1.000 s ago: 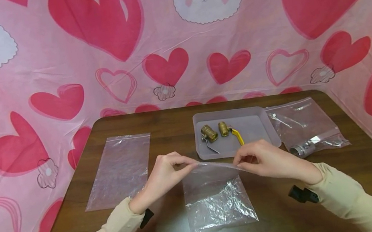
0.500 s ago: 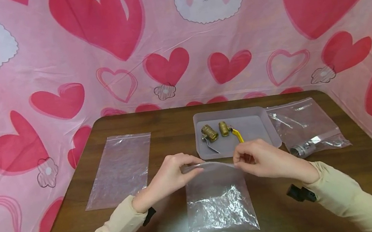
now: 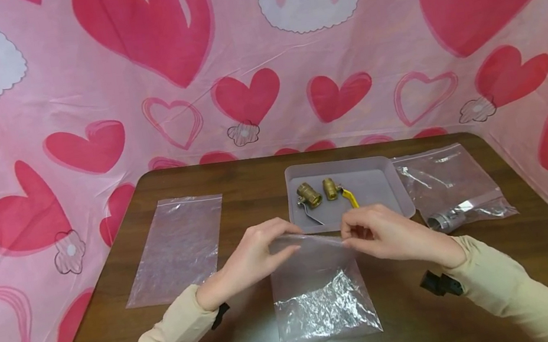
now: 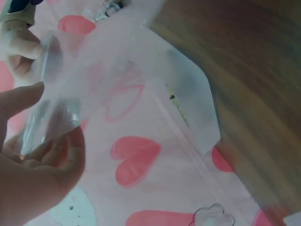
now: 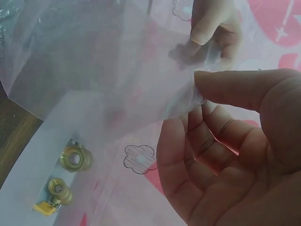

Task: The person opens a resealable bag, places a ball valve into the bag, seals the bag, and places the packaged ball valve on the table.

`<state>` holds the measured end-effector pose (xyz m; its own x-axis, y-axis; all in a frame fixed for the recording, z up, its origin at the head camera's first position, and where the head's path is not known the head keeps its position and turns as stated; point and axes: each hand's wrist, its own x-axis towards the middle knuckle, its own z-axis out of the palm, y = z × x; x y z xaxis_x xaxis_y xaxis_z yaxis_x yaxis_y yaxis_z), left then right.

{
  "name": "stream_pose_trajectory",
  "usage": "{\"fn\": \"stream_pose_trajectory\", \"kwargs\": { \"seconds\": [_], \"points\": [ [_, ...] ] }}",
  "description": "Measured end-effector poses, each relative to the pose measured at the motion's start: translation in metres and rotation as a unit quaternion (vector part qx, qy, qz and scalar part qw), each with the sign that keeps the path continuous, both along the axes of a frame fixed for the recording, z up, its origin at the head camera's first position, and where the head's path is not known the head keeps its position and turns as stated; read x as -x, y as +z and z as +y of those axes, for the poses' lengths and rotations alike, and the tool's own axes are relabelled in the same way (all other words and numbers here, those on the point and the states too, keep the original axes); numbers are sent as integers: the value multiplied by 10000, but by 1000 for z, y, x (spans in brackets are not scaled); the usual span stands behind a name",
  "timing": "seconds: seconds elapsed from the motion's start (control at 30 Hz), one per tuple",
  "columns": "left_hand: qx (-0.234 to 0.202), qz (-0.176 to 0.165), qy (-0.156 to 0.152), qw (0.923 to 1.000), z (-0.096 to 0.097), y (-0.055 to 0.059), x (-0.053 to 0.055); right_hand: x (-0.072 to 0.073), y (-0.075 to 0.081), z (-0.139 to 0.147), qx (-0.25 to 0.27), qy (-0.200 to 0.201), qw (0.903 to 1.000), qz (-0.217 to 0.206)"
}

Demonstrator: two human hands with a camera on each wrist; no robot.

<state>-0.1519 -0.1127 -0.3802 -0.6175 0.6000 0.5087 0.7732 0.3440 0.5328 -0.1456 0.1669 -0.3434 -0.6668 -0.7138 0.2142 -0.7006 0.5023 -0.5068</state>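
Observation:
A clear zip-lock bag (image 3: 321, 301) hangs by its upper edge between my two hands, its lower part creased and shiny. My left hand (image 3: 260, 251) holds the left side of that edge, thumb in front and curled fingers behind, with a gap between them. In the left wrist view, bag film (image 4: 56, 113) passes between the thumb and fingers of this left hand (image 4: 42, 160). My right hand (image 3: 386, 234) pinches the right side between thumb and forefinger, as the right wrist view shows at the bag's edge (image 5: 197, 96). The bag appears to contain nothing solid.
Beyond the hands, a shallow translucent tray (image 3: 375, 162) holds a brass valve with a grey lever (image 3: 309, 195) and one with a yellow lever (image 3: 330, 189). Right of it lies a bag (image 3: 452, 172) with a metal cylindrical part (image 3: 446, 221). Another flat bag (image 3: 179, 249) lies left.
My left thumb and fingers have spread apart at the bag's edge and shifted slightly right. The right hand keeps its pinch, almost unmoved.

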Motion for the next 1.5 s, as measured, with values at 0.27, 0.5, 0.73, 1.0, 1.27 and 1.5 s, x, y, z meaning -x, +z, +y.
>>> {"fn": "stream_pose_trajectory", "kwargs": {
  "seconds": [0.27,0.5,0.73,1.0,1.27,1.5],
  "points": [
    [269,1094,-558,9921,4,3,2,2,3,-1,-204,5,9991,-374],
    [519,1916,-769,9771,8,2,1,2,3,-4,-202,7,9978,-634],
    [454,1976,-617,9773,11,1,1,0,3,-5,-92,67,9967,-808],
    [329,1965,-446,9789,14,-2,0,-1,1,-7,-29,-29,9976,-685],
    [646,2515,-702,9631,14,-3,2,-2,2,-7,-65,-145,9964,-834],
    [968,2726,-678,9548,13,-3,0,-2,3,-7,-10,-125,9948,-1009]
  ]
}}
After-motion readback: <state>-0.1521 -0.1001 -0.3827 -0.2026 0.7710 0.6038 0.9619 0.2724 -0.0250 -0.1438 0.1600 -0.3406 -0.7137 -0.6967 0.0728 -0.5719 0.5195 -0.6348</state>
